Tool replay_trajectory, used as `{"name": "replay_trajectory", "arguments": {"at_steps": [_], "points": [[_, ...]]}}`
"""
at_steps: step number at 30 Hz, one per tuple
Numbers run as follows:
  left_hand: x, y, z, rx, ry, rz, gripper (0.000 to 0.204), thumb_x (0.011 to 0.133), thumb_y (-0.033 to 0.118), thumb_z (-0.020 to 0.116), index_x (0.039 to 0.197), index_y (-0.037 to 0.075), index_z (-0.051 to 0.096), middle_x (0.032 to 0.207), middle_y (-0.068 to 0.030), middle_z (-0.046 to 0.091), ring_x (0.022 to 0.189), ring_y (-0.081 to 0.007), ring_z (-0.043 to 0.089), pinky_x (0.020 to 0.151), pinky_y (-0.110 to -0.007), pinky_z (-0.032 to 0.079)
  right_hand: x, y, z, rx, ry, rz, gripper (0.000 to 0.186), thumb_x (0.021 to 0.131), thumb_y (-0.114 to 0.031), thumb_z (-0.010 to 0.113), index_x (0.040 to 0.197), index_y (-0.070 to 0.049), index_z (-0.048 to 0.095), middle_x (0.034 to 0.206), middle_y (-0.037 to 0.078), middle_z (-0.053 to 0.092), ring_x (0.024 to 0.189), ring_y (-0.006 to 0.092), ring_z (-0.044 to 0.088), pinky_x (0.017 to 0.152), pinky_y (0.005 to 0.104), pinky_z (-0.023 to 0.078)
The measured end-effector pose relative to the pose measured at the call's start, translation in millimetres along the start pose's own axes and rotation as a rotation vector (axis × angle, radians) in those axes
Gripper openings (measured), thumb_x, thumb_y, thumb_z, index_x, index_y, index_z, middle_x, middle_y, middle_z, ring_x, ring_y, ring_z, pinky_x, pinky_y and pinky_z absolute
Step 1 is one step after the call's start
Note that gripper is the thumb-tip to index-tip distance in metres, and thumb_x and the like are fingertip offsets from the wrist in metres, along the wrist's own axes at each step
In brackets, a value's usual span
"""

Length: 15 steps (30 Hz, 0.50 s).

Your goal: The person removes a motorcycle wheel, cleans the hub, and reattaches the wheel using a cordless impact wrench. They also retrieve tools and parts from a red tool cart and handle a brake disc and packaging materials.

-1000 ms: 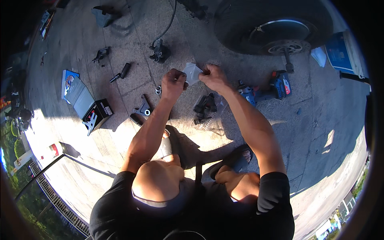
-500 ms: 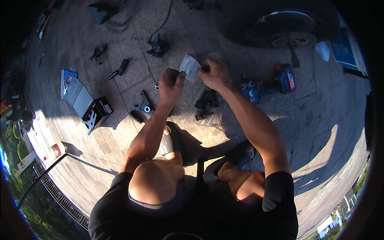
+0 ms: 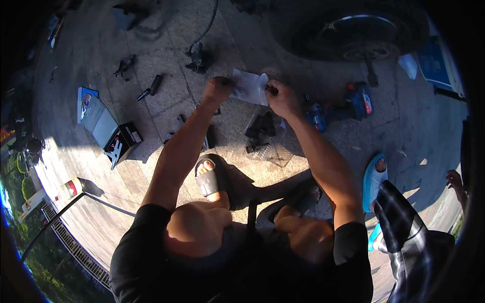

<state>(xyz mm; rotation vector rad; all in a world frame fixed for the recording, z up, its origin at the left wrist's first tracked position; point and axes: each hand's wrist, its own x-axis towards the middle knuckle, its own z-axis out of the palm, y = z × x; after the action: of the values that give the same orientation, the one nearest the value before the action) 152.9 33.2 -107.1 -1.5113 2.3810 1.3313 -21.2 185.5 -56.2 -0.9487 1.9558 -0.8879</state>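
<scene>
A small translucent plastic bag (image 3: 248, 87) is stretched between my hands above the paving. My left hand (image 3: 217, 90) is closed on its left edge. My right hand (image 3: 283, 99) pinches its right edge, where the bag curls over. Whether anything lies inside the bag cannot be made out. Below it, a dark mechanical part (image 3: 260, 129) rests on the ground beside a crumpled clear wrapper (image 3: 277, 153). Close to my right hand lies a blue and black cordless power tool (image 3: 317, 116) with its battery end to the right. My left forearm partly covers some dark parts on the paving.
A wheel (image 3: 353, 31) stands at the far right. An open box (image 3: 123, 143) lies left, with black cylindrical pieces (image 3: 155, 85) beyond it. A dark part (image 3: 198, 59) on a hose sits ahead. At right stands another person in plaid trousers (image 3: 401, 214) and blue slides (image 3: 374, 181).
The bag is now spread wider and flatter, my hands having moved farther apart. Another person has stepped in at the right. The power tool shows more fully.
</scene>
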Motion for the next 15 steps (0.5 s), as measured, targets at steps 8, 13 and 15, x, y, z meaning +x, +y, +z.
{"name": "replay_trajectory", "arguments": {"at_steps": [8,13,15], "points": [[-42,31,-6,-0.092,0.416,0.409,0.008,0.079,0.006,0.059,0.083,-0.001,0.059,0.083,-0.0189,0.062,0.081,-0.0348,0.065,0.064,-0.041,0.053,14,19,-5,0.028,-0.183,0.312,0.031,0.092,-0.021,0.05,0.118,-0.007,0.059,0.106,0.013,0.065,0.095,0.0232,0.061,0.083,0.032,0.046],[-62,41,-23,-0.14,0.371,0.507,0.018,0.077,-0.004,0.057,0.094,-0.001,0.052,0.1,-0.0175,0.059,0.08,-0.0303,0.065,0.059,-0.035,0.055,15,21,17,0.242,-0.281,0.303,0.047,0.087,-0.037,0.064,0.123,-0.008,0.057,0.117,0.012,0.061,0.107,0.0226,0.056,0.089,0.0347,0.044],[-67,47,-29,-0.071,0.339,0.555,0.015,0.076,-0.004,0.057,0.089,0.0,0.051,0.102,-0.0194,0.059,0.086,-0.0346,0.064,0.063,-0.037,0.052,21,26,30,0.214,-0.24,0.309,0.033,0.084,-0.023,0.068,0.112,-0.007,0.063,0.099,0.008,0.066,0.086,0.0171,0.06,0.072,0.0325,0.048]]}}
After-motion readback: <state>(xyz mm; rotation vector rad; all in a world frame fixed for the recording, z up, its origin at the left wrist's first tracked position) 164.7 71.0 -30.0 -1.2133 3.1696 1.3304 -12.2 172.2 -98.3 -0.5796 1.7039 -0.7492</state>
